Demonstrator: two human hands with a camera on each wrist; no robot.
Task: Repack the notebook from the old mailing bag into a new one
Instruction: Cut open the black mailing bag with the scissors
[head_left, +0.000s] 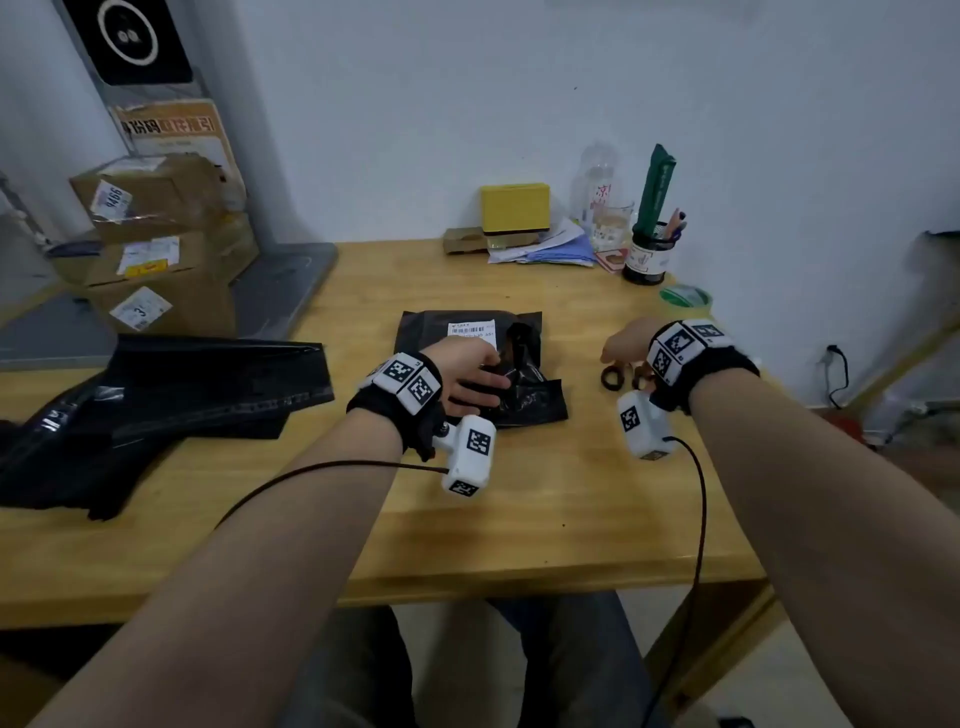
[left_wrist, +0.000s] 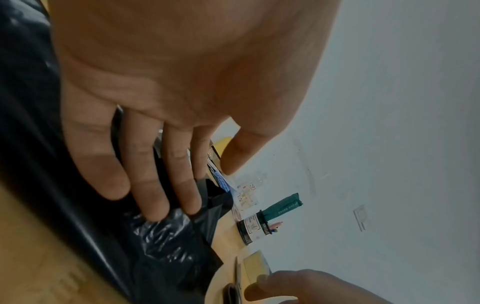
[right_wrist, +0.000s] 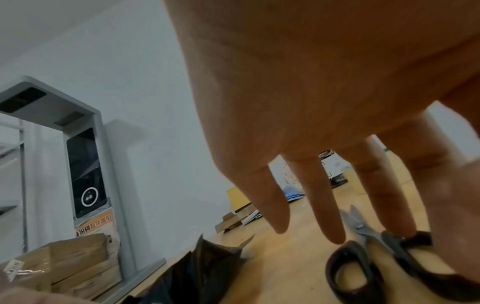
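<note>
The old black mailing bag (head_left: 467, 325), with a white label, lies mid-table; its right side is crumpled and gapes open. My left hand (head_left: 475, 379) rests flat on it with straight fingers (left_wrist: 153, 195) pressing the black plastic (left_wrist: 161, 246). No notebook shows. Black-handled scissors (head_left: 613, 376) lie right of the bag. My right hand (head_left: 621, 345) hovers over them with spread fingers (right_wrist: 322, 205) pointing down at the scissors (right_wrist: 363, 267); one fingertip reaches the handle, nothing is gripped. A stack of new black bags (head_left: 208, 384) lies at the left.
Cardboard parcels (head_left: 156, 244) are stacked beyond the table's left end. Along the back wall stand a yellow box (head_left: 514, 208), papers, a clear bottle, a glass and a pen holder (head_left: 647, 257). A green tape roll (head_left: 685, 297) lies near the right edge.
</note>
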